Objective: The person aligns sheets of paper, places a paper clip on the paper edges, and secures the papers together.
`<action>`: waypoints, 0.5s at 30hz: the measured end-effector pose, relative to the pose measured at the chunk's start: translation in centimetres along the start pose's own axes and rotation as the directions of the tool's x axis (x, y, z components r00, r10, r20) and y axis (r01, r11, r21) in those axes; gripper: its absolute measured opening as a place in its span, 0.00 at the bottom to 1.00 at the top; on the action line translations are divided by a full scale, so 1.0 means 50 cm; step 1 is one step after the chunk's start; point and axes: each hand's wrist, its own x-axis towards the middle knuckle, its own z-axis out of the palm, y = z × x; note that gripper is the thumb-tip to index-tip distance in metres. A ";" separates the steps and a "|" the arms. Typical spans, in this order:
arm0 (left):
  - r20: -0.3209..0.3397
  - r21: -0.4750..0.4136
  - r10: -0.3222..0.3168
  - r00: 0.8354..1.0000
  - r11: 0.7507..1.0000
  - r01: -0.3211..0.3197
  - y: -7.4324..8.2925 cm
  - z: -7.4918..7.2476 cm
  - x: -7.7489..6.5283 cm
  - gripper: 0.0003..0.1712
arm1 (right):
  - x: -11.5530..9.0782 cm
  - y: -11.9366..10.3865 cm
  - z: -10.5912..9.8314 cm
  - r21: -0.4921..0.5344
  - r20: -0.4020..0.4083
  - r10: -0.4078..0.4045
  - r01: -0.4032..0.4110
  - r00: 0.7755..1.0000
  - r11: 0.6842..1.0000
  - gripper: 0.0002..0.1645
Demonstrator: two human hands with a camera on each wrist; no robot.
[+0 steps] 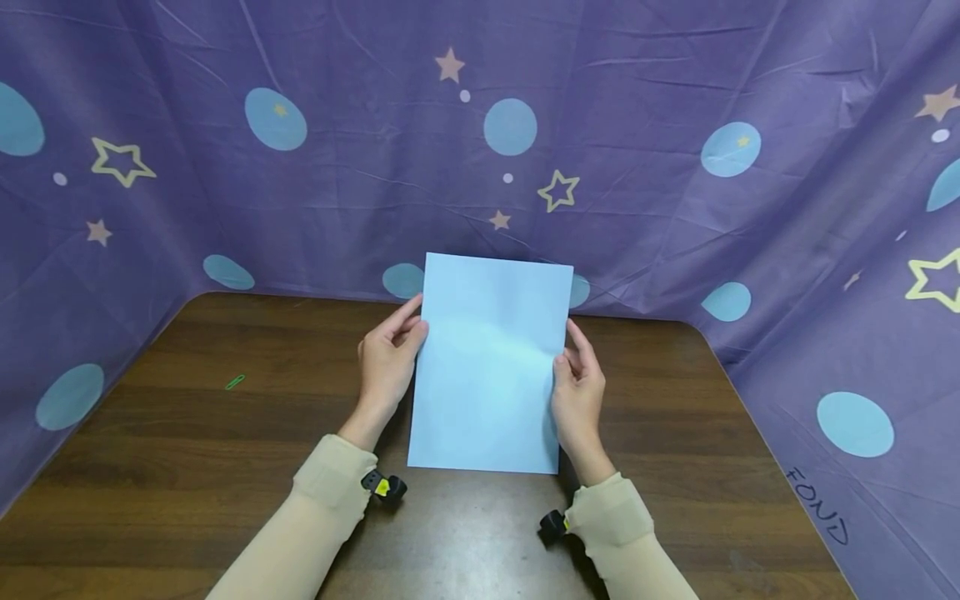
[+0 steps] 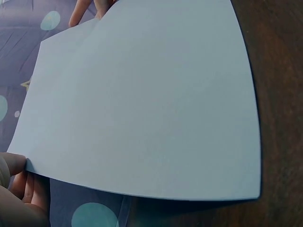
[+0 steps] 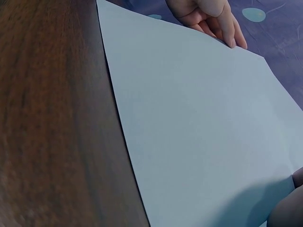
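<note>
A plain light-blue sheet of paper (image 1: 491, 367) is held up between both hands in the head view, its long sides running away from the body. My left hand (image 1: 388, 362) pinches the left edge near the far corner, thumb in front and fingers behind. On the opposite edge, my right hand (image 1: 581, 392) pinches it a little lower down. The left wrist view shows the left thumb (image 2: 14, 164) over the edge of the sheet (image 2: 142, 109). From the right wrist, the sheet (image 3: 194, 113) looks slightly bowed, with the right hand (image 3: 286, 208) at the lower corner.
A small green paper clip (image 1: 236, 382) lies on the brown wooden table (image 1: 187, 467) at the left. A purple curtain (image 1: 630, 100) with stars and blue dots surrounds the table's back and sides. Each sleeve carries a black wrist camera (image 1: 384, 486).
</note>
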 end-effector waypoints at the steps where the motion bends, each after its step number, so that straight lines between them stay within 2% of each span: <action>1: 0.003 0.002 0.002 1.000 1.000 -0.002 -0.001 0.000 0.000 0.23 | 0.000 0.000 0.000 0.002 0.000 -0.001 0.001 1.000 1.000 0.35; 9: 0.018 0.009 0.012 1.000 1.000 -0.012 0.001 -0.002 -0.001 0.24 | 0.003 0.002 -0.002 0.018 0.007 0.000 0.000 1.000 1.000 0.34; 15: 0.026 -0.018 -0.010 1.000 1.000 0.010 0.008 -0.003 0.000 0.24 | 0.004 -0.002 -0.002 0.017 0.005 0.020 -0.020 1.000 1.000 0.34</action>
